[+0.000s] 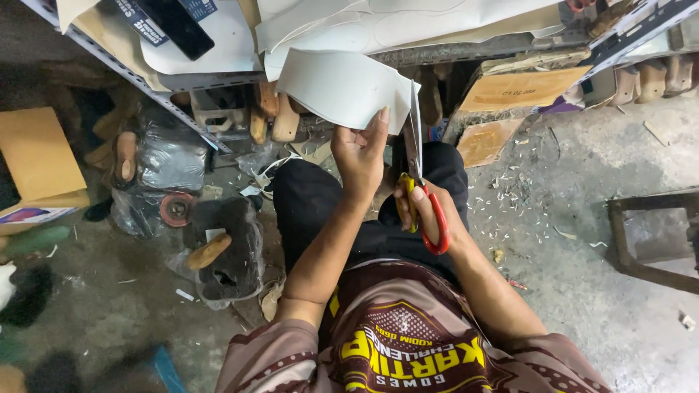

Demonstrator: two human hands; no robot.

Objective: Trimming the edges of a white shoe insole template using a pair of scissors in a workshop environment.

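Evidently a cut was under way. The left hand (pixel 358 149) held the white sheet (pixel 342 87) up by its lower edge, thumb and fingers pinched shut on it, just in front of the shelf (pixel 145 87). Just to its right the scissors (pixel 416 167) stood upright, blades at the sheet's right edge, and the right hand (pixel 429 211) was closed through the red handles — whether the blades were apart could not be told. The next move, I judged, called for a steady sheet and the blades tracking a line near that edge. Room was tight: shelf and stacked card (pixel 520 91) close ahead, knees below — open floor (pixel 582 189) only further right.
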